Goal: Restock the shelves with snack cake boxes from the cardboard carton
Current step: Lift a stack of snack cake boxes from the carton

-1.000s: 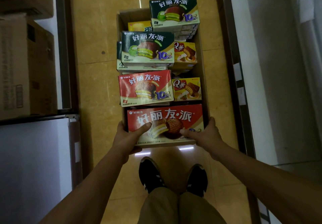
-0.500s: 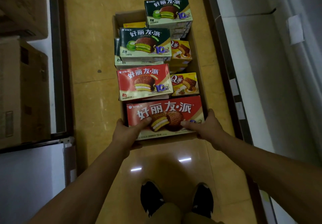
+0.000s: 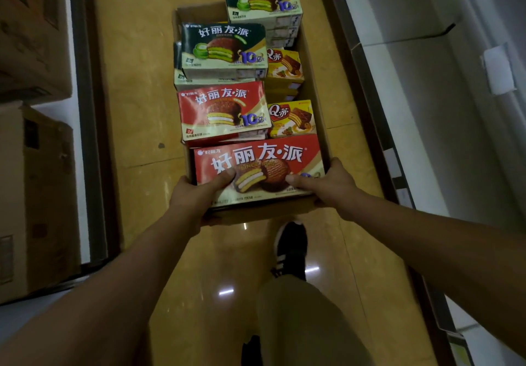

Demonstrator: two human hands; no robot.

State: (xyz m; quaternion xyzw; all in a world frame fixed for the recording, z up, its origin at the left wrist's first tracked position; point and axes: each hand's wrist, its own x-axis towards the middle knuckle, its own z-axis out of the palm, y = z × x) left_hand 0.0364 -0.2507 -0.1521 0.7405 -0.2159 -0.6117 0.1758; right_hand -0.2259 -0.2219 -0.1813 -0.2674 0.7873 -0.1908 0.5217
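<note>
A glossy tan tiled floor (image 3: 136, 109) is running up the middle of the frame, and small white glints (image 3: 226, 291) are shining on it near the bottom centre. Brown cardboard boxes (image 3: 34, 194) are sitting stacked along the left edge. White shelving (image 3: 427, 109) is lining the right side, with a white tag (image 3: 498, 72) sticking out at upper right.

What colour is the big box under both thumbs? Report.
The big box is red, cream along the bottom; head view.
</note>
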